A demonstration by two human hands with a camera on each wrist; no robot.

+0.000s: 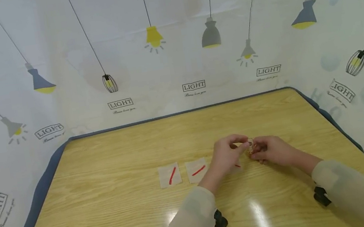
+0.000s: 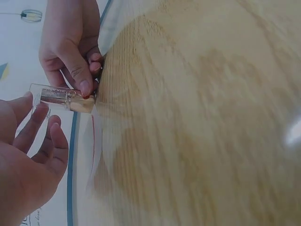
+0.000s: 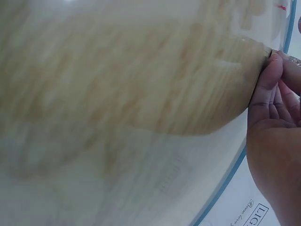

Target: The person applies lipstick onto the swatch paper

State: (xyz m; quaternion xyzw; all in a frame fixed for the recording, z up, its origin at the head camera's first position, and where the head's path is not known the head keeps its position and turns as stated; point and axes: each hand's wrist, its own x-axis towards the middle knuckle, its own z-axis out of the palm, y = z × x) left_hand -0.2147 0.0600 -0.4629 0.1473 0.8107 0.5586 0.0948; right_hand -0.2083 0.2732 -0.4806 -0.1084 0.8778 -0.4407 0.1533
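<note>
A lipstick (image 2: 61,98) with a transparent cap and a gold base is held between the two hands, toward the right of the table in the head view. The left hand (image 1: 225,156) pinches the clear cap end between thumb and finger, its other fingers loosely bent. From the opposite side the right hand (image 1: 274,150) grips the gold base, thumb pressed on it in the left wrist view. Only a sliver of the lipstick shows in the right wrist view, behind the right hand (image 3: 275,132).
Two pale squares with red strokes, a left one (image 1: 169,175) and a middle one (image 1: 196,171), lie on the wooden table (image 1: 113,218). A third square (image 1: 236,167) is partly hidden by the left hand. Walls printed with lamps surround the table.
</note>
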